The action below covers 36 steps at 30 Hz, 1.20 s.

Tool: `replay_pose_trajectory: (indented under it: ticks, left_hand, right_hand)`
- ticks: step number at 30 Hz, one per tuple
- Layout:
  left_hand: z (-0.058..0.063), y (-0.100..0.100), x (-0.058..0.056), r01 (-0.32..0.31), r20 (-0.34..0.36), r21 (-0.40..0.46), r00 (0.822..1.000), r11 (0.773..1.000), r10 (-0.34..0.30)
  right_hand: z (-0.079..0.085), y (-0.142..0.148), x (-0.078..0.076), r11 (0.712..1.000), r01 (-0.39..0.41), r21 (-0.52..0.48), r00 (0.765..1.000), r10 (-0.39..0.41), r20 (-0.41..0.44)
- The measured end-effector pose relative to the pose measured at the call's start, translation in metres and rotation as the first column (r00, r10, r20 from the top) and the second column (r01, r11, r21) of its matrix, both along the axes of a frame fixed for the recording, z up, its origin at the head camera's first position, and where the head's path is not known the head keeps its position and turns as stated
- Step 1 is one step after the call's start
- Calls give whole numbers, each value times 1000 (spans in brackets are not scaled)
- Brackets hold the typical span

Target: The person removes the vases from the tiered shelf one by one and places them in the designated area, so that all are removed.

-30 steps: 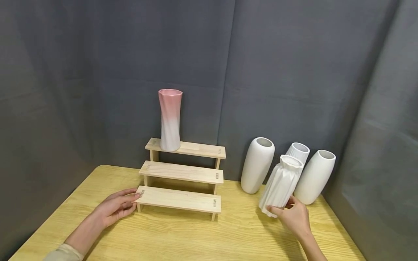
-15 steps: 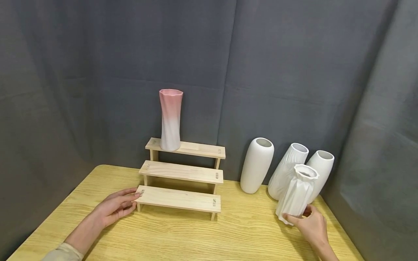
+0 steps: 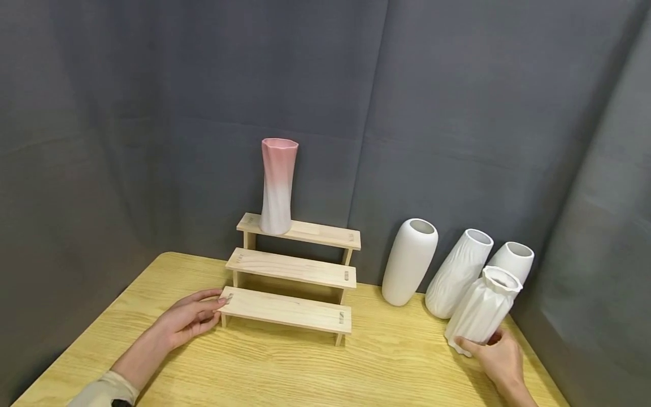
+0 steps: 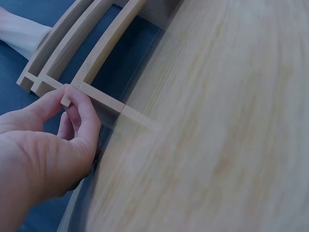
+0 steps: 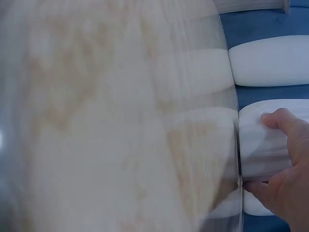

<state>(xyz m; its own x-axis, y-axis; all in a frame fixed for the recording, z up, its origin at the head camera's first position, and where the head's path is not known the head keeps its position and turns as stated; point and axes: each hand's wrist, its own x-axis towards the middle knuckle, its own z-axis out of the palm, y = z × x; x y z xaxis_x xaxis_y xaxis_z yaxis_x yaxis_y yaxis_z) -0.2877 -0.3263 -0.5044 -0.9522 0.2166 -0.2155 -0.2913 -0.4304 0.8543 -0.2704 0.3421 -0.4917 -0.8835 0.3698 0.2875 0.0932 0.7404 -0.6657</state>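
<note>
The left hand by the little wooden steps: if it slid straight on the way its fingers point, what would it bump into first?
The left hand already touches the left end of the stepped wooden shelf, at its lowest step. Going straight on, it would press into that step at once; nothing else lies between them.

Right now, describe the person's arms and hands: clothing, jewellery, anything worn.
Both hands are bare, with no gloves, rings or watch in view. The left hand has a light beige sleeve cuff low on the forearm. The right hand shows a bare wrist; no sleeve is in view.
</note>
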Motion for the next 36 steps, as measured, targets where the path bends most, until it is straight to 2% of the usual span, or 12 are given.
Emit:
replay_pose_trajectory:
  ticks: [5,9,16,20,26,32,36]
  left_hand:
    - [6,1,-1,-6,-13,-17,1000,1000,6]
    - [9,2,0,-24,-13,-19,1000,1000,23]
    - [9,0,2,-39,-3,-10,999,999,39]
    - [9,0,1,-37,-1,-14,999,999,37]
    - [7,2,-1,-25,-11,-32,1000,999,25]
    - [4,3,1,-27,-9,-40,1000,999,27]
    - [4,4,3,-29,0,-22,1000,999,29]
  right_hand:
    - [0,2,3,1000,16,27,1000,-15,-3]
    - [1,2,1,999,-7,53,1000,8,-13]
    - [3,-3,2,994,-108,-25,991,110,80]
    - [7,-8,5,990,-132,-51,984,137,109]
    - [17,-10,17,986,-64,-153,990,83,116]
    - [29,-12,31,981,15,-195,995,4,99]
    - [37,-17,40,943,27,-332,997,-2,76]
